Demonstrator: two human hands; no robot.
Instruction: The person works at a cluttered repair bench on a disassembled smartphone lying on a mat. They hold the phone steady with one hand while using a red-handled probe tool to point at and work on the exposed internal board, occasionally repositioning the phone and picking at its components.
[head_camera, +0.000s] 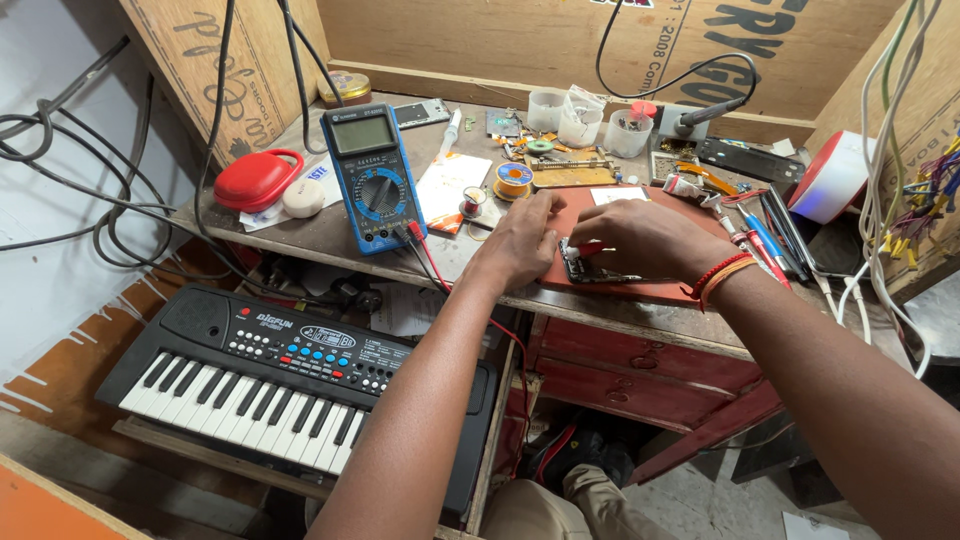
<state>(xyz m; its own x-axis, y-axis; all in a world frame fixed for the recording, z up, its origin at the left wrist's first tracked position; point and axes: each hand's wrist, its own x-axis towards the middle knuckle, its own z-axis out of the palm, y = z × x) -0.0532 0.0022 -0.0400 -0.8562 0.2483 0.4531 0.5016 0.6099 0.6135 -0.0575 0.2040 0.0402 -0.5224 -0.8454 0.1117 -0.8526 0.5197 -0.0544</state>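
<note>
Two hands on one opened phone (598, 264) atop one red mat (640, 290): left hand (522, 240) pinning it, right hand (645, 238) grip state unclear. One multimeter (368, 178), three white cups (580, 118) on surface.

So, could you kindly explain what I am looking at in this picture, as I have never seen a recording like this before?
There is one picture, taken by a camera worn on a person's head, looking down at their own two bare hands over a cluttered wooden workbench. The left hand and the right hand both rest on a small dark opened electronic device lying on a reddish-brown work mat. A red tool tip shows between the hands; which hand grips it is unclear. To the left stands a blue digital multimeter; beside it lies a red oval case. Below the bench sits a black electronic keyboard.
</note>
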